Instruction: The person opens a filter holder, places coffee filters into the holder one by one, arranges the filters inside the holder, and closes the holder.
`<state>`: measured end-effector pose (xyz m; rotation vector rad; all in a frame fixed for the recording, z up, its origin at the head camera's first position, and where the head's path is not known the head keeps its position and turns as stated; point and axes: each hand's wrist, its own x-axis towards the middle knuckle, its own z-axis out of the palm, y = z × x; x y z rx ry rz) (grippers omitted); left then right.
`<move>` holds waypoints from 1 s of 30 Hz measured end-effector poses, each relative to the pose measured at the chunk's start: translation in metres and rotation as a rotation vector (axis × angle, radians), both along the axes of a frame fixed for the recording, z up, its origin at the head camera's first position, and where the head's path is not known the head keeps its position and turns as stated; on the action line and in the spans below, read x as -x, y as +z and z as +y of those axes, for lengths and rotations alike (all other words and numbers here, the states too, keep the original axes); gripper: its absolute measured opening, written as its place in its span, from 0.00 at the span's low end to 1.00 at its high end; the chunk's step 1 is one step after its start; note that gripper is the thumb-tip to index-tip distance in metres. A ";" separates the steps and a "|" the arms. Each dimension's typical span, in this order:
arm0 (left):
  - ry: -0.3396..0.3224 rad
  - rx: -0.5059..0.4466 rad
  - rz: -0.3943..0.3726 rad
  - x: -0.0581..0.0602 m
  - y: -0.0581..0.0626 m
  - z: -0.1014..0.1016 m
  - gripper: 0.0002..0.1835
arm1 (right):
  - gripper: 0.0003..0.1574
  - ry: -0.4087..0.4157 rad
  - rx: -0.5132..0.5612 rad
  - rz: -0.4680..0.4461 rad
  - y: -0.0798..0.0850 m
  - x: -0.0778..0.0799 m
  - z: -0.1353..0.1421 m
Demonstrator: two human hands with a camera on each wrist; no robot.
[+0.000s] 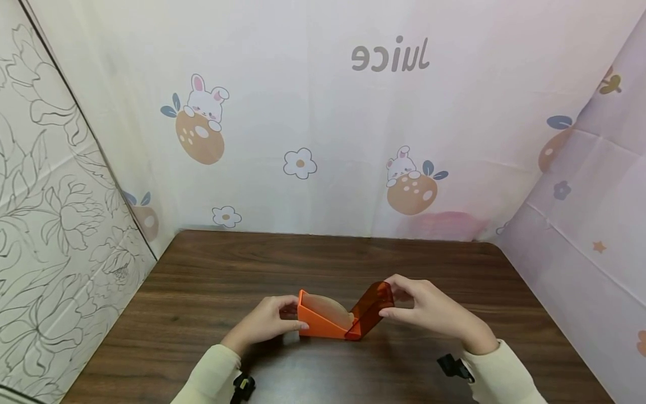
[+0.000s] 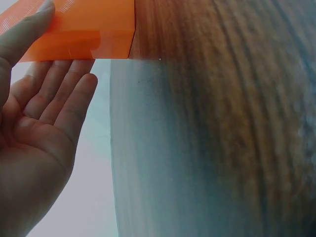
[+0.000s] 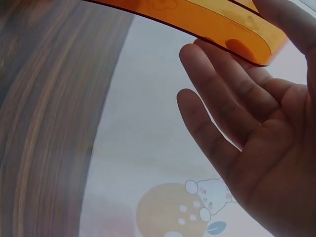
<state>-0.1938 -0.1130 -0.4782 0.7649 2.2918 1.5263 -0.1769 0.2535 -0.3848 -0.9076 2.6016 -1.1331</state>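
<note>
Low over the wooden table, an orange wedge-shaped case (image 1: pixel 321 326) stands with its hinged see-through lid (image 1: pixel 370 310) swung up to the right. Inside lies a thin beige piece with a rounded edge (image 1: pixel 325 306). My left hand (image 1: pixel 264 321) grips the case at its left end, thumb on the near side and fingers behind. In the left wrist view, the thumb presses the orange wall (image 2: pixel 89 37). My right hand (image 1: pixel 434 308) pinches the lid's free end between thumb and fingers. The right wrist view shows fingertips against the translucent lid (image 3: pixel 197 22), its little finger off it.
The brown wood-grain table (image 1: pixel 242 258) reaches back to a pale printed curtain (image 1: pixel 303 112). A floral line-drawn panel (image 1: pixel 50 224) borders the left side. Black straps with small devices (image 1: pixel 244 387) sit at both wrists.
</note>
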 end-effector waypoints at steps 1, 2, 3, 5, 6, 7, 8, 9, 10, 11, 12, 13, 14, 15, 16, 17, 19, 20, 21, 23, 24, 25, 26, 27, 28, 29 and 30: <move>-0.001 0.001 0.000 0.000 0.000 0.000 0.15 | 0.21 -0.002 -0.001 0.005 0.000 0.000 -0.001; -0.001 0.000 0.001 0.000 0.000 0.000 0.15 | 0.21 -0.005 -0.004 0.010 0.000 0.000 -0.002; -0.002 0.000 0.000 0.000 0.000 0.000 0.15 | 0.21 -0.007 -0.007 0.018 0.000 0.000 -0.003; -0.004 -0.001 0.001 0.000 0.000 -0.001 0.15 | 0.21 -0.011 -0.009 0.028 0.000 0.000 -0.005; -0.004 -0.002 0.001 0.000 0.000 -0.001 0.15 | 0.21 -0.012 -0.011 0.034 0.000 -0.001 -0.006; -0.005 -0.002 0.002 0.000 0.000 -0.001 0.15 | 0.21 -0.014 -0.012 0.041 0.001 0.000 -0.008; -0.005 -0.002 0.004 0.000 0.000 -0.001 0.15 | 0.21 -0.015 -0.015 0.049 0.001 0.000 -0.009; -0.005 -0.001 0.006 0.000 0.000 -0.001 0.15 | 0.21 -0.017 -0.017 0.055 0.001 0.000 -0.011; -0.005 0.001 0.007 0.000 0.000 -0.001 0.15 | 0.21 -0.016 -0.020 0.067 0.001 0.000 -0.013; -0.005 0.002 0.007 0.000 0.000 -0.001 0.15 | 0.22 -0.019 -0.026 0.076 0.001 0.001 -0.015; -0.004 0.004 0.009 0.000 0.000 -0.001 0.15 | 0.22 -0.022 -0.031 0.084 0.001 0.001 -0.017; -0.004 0.005 0.009 -0.001 0.001 -0.001 0.15 | 0.22 -0.022 -0.033 0.095 0.001 0.002 -0.019; -0.005 0.006 0.011 -0.001 0.001 -0.001 0.16 | 0.22 -0.022 -0.034 0.101 0.000 0.002 -0.021; -0.004 0.006 0.011 -0.001 0.001 -0.001 0.16 | 0.22 -0.021 -0.032 0.107 0.000 0.003 -0.023; -0.004 0.006 0.011 -0.001 0.001 -0.001 0.16 | 0.22 -0.018 -0.029 0.117 -0.001 0.003 -0.025; -0.005 0.004 0.011 -0.001 0.001 -0.001 0.16 | 0.22 -0.015 -0.021 0.120 -0.002 0.003 -0.027; -0.006 0.001 0.011 -0.001 0.001 -0.001 0.16 | 0.21 -0.004 -0.006 0.138 -0.004 0.004 -0.031; -0.006 -0.001 0.011 0.000 0.000 -0.001 0.16 | 0.22 -0.001 0.004 0.142 -0.006 0.005 -0.033; -0.007 -0.003 0.009 0.000 0.000 -0.001 0.16 | 0.22 0.003 0.012 0.152 -0.007 0.006 -0.034; -0.007 -0.005 0.008 0.000 0.000 -0.001 0.16 | 0.22 0.003 0.025 0.162 -0.010 0.007 -0.037; -0.006 -0.004 0.009 0.000 0.000 -0.001 0.16 | 0.23 0.001 0.031 0.165 -0.011 0.007 -0.039; -0.005 -0.003 0.009 0.000 0.000 -0.001 0.16 | 0.23 -0.003 0.038 0.166 -0.012 0.007 -0.040; -0.004 -0.002 0.010 0.000 0.000 -0.001 0.16 | 0.24 -0.002 0.045 0.168 -0.013 0.007 -0.042; -0.003 0.000 0.011 0.000 0.000 -0.001 0.16 | 0.24 -0.003 0.050 0.172 -0.014 0.007 -0.043; -0.002 0.003 0.012 0.000 0.000 -0.001 0.16 | 0.24 -0.004 0.055 0.177 -0.015 0.007 -0.044; -0.002 0.005 0.013 -0.001 0.000 -0.001 0.16 | 0.25 -0.002 0.060 0.180 -0.016 0.007 -0.046; -0.002 0.006 0.014 -0.001 0.001 -0.001 0.16 | 0.25 0.000 0.064 0.184 -0.017 0.007 -0.047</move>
